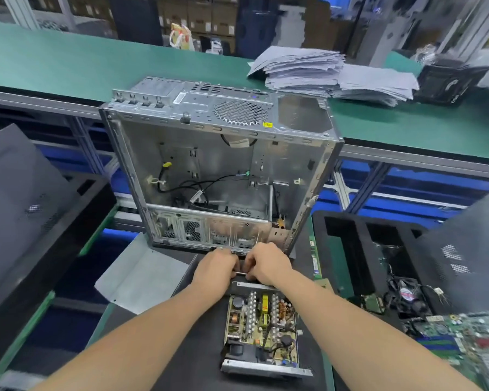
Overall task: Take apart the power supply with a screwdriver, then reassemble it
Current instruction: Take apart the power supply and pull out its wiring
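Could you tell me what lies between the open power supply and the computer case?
In the head view, the left hand and right hand meet between the power supply and computer case, gripping a thin metal rod.

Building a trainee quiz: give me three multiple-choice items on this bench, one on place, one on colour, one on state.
1. Where is the power supply? A on the mat, nearer than the case. B in the case. C on the floor.
2. The table behind the case is: A red. B green. C white.
3. The power supply is: A closed. B bagged. C open.
A: it lies on the mat before the case. B: its top is green. C: its insides show.
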Demonstrator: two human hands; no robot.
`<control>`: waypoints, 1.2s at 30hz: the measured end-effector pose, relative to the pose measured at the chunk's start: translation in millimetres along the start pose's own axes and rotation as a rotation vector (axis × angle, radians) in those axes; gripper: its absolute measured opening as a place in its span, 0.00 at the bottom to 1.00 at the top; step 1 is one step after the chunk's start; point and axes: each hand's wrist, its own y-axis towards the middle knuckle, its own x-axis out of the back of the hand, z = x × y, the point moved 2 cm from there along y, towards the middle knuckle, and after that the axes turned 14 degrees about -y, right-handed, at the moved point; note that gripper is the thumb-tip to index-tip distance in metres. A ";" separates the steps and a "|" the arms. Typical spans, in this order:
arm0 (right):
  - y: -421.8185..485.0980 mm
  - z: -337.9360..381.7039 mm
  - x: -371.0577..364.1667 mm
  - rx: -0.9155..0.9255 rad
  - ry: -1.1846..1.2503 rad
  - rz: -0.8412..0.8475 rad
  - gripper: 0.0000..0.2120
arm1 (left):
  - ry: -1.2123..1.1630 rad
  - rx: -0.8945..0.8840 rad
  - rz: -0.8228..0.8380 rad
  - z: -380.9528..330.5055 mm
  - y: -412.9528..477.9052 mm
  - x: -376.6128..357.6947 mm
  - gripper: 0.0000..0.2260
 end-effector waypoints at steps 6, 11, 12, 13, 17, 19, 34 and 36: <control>-18.8 -2.2 23.1 0.172 0.045 -0.027 0.10 | -0.190 -0.032 -0.051 -2.8 -13.2 11.2 0.07; -59.4 4.2 59.4 0.338 0.063 -0.078 0.05 | -0.413 -0.017 -0.175 -8.7 -44.5 44.4 0.09; -69.2 6.7 64.0 0.379 0.058 -0.060 0.05 | -0.426 -0.003 -0.181 -8.4 -52.0 51.0 0.09; -79.2 9.5 67.9 0.420 0.045 -0.036 0.07 | -0.435 0.013 -0.160 -8.6 -59.9 57.0 0.10; -117.9 18.4 66.1 0.495 -0.083 0.117 0.11 | -0.557 0.035 0.197 -17.7 -97.4 62.1 0.08; -128.9 22.7 57.3 0.489 -0.200 0.187 0.11 | -0.568 0.017 0.384 -22.7 -110.0 54.0 0.05; -140.0 -1.3 16.0 0.343 -0.052 0.236 0.04 | -0.685 0.158 0.423 -27.8 -119.0 23.3 0.03; -141.0 -5.0 13.4 0.331 0.007 0.252 0.01 | -0.720 0.171 0.446 -26.2 -116.9 22.7 0.03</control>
